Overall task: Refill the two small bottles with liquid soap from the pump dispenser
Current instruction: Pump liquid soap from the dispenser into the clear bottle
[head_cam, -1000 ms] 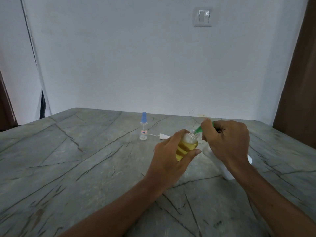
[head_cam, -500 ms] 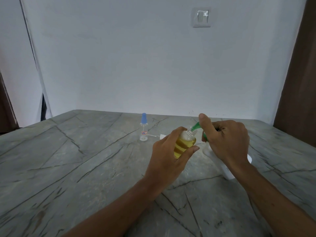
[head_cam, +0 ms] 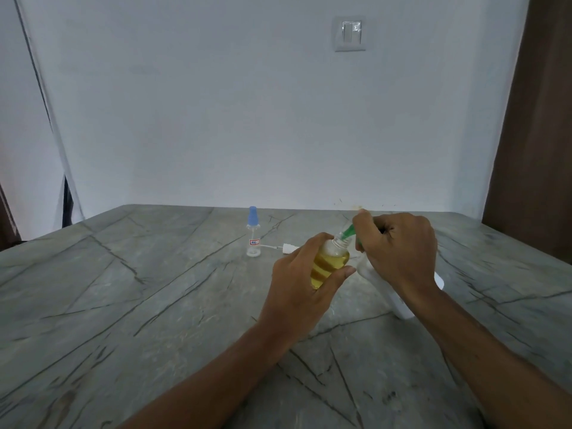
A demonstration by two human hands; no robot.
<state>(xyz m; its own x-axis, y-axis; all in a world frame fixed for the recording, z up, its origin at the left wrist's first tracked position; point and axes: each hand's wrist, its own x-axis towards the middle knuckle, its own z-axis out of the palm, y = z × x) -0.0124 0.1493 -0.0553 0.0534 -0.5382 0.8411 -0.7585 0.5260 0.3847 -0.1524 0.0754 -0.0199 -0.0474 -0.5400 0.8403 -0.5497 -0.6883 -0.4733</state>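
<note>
My left hand [head_cam: 297, 283] grips a small clear bottle [head_cam: 329, 263] that holds yellow soap, tilted with its open neck up to the right. My right hand [head_cam: 399, 252] grips the green pump head [head_cam: 348, 232] of the white dispenser [head_cam: 399, 301], which leans on the table. The green nozzle tip sits at the small bottle's neck. A second small clear bottle [head_cam: 253, 235] with a blue cap stands upright further back on the left. It looks empty and has a small red label.
A white spray cap with a thin tube [head_cam: 286, 248] lies on the grey veined stone table [head_cam: 139, 305], between the blue-capped bottle and my left hand. A white wall rises behind the table. A brown door or panel [head_cam: 538, 150] stands at the right.
Both hands, with the small bottle and the pump head, have shifted slightly up and back. The yellow level in the small bottle looks about the same.
</note>
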